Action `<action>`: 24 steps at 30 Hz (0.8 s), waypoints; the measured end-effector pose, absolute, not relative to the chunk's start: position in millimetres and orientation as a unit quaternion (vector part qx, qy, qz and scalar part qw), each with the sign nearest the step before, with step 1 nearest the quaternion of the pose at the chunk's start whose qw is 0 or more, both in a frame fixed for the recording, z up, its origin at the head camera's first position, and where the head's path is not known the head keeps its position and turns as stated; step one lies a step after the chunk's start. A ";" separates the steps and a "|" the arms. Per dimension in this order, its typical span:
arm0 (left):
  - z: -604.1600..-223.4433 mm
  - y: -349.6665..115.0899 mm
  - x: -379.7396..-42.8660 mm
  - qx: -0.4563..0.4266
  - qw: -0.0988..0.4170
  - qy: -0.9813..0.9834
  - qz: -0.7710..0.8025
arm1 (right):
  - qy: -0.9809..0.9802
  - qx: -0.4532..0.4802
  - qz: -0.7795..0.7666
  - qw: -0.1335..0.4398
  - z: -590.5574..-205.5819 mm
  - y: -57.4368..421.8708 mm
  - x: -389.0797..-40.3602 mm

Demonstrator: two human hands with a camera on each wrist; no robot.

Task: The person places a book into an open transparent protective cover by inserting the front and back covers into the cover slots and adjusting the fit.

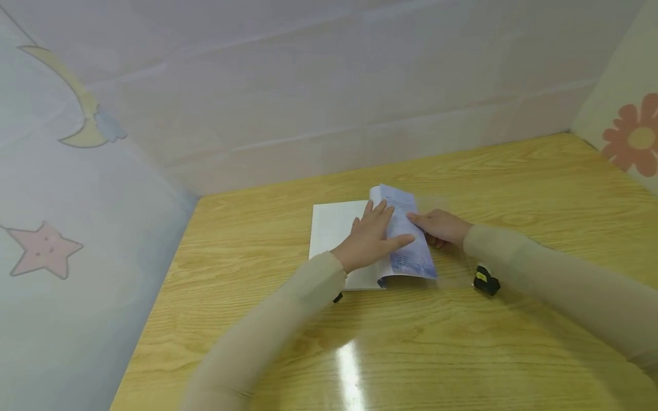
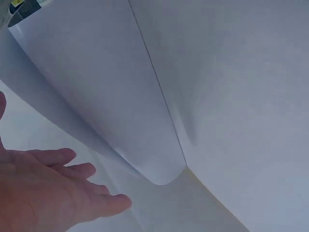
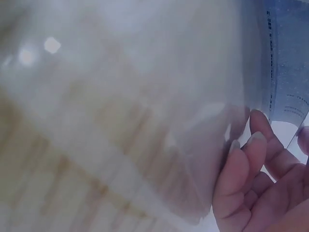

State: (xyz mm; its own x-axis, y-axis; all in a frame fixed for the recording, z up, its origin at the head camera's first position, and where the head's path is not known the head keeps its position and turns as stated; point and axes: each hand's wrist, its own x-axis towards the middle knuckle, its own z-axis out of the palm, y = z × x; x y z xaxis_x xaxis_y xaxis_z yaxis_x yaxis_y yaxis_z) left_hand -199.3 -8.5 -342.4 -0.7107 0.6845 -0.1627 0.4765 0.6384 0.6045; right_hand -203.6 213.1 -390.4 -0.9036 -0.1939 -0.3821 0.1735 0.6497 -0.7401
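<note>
Currently, a book (image 1: 326, 228) lies open on the wooden counter (image 1: 257, 354), partly beneath the left hand (image 1: 371, 240). That hand reaches across the fold with its fingers straight and spread; whether its palm presses down, I cannot tell. Just to its right, the right hand (image 1: 444, 226) pinches the edge of the book's raised, curling bluish-purple sheet (image 1: 411, 254), thumb on top. Clear film (image 3: 130, 130) spreads beside the right hand's fingers, and a small black object (image 1: 485, 281) with a yellow patch shows near the right cuff.
</note>
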 end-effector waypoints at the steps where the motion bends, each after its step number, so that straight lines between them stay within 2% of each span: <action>1: -342.1 -4.3 -200.6 0.335 0.191 0.886 0.258 | 0.882 -0.009 -0.416 0.220 -390.6 212.9 -203.8; 13: -349.6 13.3 -213.3 0.379 0.179 0.908 0.026 | 0.897 -0.004 -0.366 0.247 -386.1 203.1 -205.4; 24: -357.6 2.9 -209.3 0.360 0.148 0.921 -0.007 | 0.884 0.011 -0.394 0.252 -383.1 203.9 -203.2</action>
State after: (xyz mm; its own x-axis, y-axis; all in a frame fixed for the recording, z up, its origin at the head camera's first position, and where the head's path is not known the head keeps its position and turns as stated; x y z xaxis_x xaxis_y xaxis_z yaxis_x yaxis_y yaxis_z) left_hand -209.3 2.9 -357.6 -0.6976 0.6604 -0.2780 0.6646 0.7414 0.0934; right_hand -203.2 203.9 -383.1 -0.8726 -0.1791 -0.4545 0.2184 0.6892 -0.6909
